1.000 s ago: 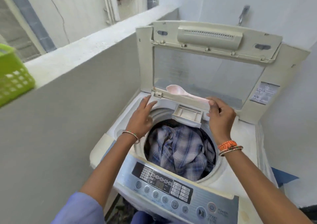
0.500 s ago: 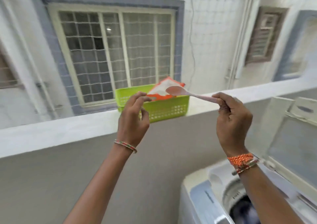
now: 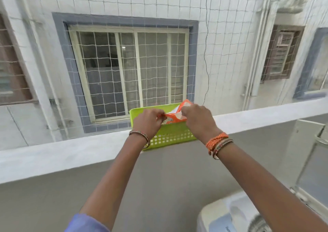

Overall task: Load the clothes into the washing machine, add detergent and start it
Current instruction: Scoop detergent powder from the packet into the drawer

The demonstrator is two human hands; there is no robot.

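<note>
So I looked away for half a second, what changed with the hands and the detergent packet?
Both hands moved forward to the green basket. The left hand now pinches the orange detergent packet at its mouth; the right hand is at its top, the spoon hidden. Basket and packet stayed on the ledge.

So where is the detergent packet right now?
Head view, centre: the packet stands in the green basket on the ledge, held between the left hand and right hand.
</note>
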